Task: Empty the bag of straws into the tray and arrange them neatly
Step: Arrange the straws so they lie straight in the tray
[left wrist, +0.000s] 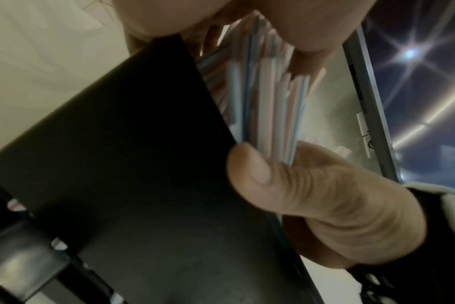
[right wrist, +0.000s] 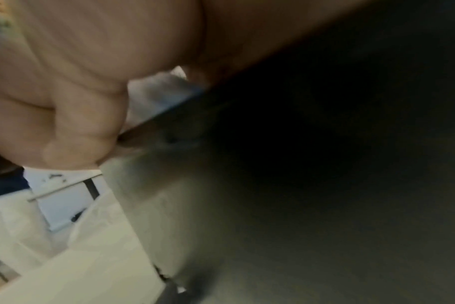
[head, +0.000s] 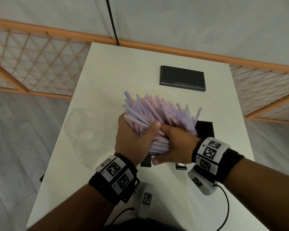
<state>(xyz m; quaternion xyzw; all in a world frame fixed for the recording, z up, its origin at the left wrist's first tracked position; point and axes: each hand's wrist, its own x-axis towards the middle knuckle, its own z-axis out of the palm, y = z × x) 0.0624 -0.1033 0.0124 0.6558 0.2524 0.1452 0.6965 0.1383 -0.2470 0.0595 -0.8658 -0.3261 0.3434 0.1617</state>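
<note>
I'm holding the straws as one fanned bundle above the black tray, left hand and right hand both clamping its near end, probably to square them. The emptied bag is lying leftward on the table.

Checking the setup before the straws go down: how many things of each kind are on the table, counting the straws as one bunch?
Black trays: 2
Clear plastic bag: 1
Bunch of straws: 1, gripped by left hand and right hand
Total: 4
</note>
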